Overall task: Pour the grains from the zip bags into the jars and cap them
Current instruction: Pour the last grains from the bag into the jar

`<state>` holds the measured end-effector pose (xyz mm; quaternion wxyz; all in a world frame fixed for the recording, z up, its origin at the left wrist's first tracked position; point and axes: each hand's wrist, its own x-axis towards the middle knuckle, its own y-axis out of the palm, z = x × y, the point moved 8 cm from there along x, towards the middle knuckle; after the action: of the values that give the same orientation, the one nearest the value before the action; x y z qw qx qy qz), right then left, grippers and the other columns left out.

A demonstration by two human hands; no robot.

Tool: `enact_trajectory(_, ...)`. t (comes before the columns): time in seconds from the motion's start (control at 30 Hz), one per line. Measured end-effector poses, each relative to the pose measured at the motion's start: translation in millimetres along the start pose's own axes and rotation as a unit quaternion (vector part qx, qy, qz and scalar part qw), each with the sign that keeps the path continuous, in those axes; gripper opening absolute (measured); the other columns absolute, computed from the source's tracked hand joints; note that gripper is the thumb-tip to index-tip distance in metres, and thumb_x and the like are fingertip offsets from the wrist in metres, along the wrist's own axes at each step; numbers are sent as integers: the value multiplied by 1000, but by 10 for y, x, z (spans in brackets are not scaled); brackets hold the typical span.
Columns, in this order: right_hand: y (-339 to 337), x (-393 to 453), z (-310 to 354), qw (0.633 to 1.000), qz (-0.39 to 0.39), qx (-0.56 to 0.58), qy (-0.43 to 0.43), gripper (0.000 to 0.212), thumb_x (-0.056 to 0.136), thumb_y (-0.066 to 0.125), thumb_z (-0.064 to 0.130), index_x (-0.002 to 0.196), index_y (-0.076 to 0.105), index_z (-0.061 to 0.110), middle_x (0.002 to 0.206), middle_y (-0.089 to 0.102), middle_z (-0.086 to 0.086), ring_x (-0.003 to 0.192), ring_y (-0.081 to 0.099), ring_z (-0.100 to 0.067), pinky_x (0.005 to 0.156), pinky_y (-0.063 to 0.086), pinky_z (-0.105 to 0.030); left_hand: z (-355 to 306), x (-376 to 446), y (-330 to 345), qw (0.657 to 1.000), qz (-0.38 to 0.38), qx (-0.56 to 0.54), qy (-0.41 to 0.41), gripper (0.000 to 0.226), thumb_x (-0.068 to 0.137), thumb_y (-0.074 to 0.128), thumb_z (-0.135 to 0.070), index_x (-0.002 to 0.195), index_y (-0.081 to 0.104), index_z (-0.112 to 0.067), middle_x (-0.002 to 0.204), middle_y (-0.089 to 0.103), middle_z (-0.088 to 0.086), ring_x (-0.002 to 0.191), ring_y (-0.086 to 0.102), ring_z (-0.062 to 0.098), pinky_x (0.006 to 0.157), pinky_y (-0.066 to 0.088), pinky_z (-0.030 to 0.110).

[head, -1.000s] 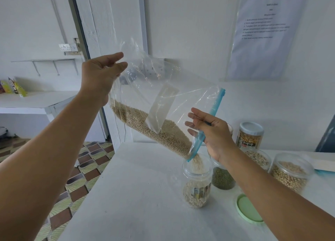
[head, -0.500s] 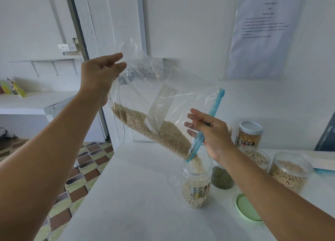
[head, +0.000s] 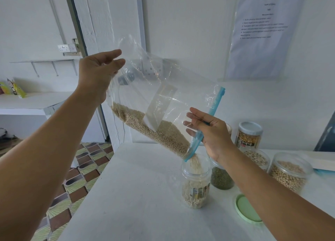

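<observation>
A clear zip bag [head: 163,99] with a blue zip strip hangs tilted above the white table [head: 137,195], pale grains heaped along its lower edge. My left hand [head: 98,72] pinches the bag's raised bottom corner. My right hand [head: 210,132] holds the blue zip edge at the low mouth. A stream of grains falls from that corner into an open clear jar [head: 195,184], which is partly filled. A green lid [head: 247,209] lies flat on the table to the jar's right.
Behind the open jar stands a jar of green grains [head: 221,179]. Further right are a capped jar of yellow kernels [head: 249,135] and two open jars of pale beans [head: 288,172]. The table's left edge drops to a patterned tile floor [head: 76,177].
The bag has emptied a little more into the jar, whose grain level has risen. Both hands hold nearly the same pose.
</observation>
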<state>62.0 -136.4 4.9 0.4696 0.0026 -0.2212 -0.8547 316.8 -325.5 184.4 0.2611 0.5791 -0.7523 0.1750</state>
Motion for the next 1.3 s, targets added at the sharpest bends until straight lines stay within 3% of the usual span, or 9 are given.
enact_trajectory(1.1,-19,3,-28,1000,-1,1,2,30,99,62,0,124,73,12,119,76,-6,106,75,-29,89,63,-40,28,-27,26,1000,10,-16,-9,26,88,82,-10,110,77,-24,70,69,-22,86,70,0,86,54,17)
enact_trajectory(1.3,-13,7,-24,1000,0,3,1,29,99,62,1,122,74,12,119,76,-6,106,75,-29,88,63,-39,34,-4,21,1000,10,-20,-6,26,88,83,-11,108,78,-25,78,72,-18,91,72,2,87,54,17)
